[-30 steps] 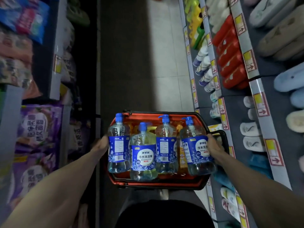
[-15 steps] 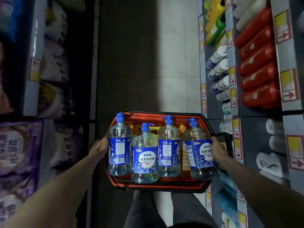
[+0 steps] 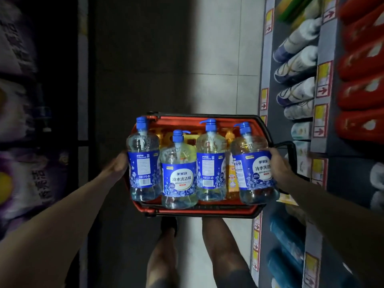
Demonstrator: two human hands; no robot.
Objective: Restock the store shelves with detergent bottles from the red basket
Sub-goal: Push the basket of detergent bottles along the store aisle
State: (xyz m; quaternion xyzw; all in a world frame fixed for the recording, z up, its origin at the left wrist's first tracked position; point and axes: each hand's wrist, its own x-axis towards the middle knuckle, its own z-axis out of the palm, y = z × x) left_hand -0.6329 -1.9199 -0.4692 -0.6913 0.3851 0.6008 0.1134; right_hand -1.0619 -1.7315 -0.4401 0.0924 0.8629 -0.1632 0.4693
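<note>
Expect heavy, slick detergent bottles (image 3: 179, 179); clamp at labels. Your right hand (image 3: 278, 165) wraps the end bottle (image 3: 252, 177); left hand (image 3: 117, 166) presses, fingers hidden.

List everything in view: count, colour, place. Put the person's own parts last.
red basket: one, red with black handles, mid-aisle
clear detergent bottles: four, blue caps and labels, held in a row over the basket
orange bottle: one, orange, inside the basket
red packs: several, red, right shelf
white-and-blue goods: several, right shelf
price tags: many, yellow-red, shelf edges
purple bags: a few, left shelf
left hand: grips leftmost bottle
right hand: grips rightmost bottle
legs: two, below the basket
</note>
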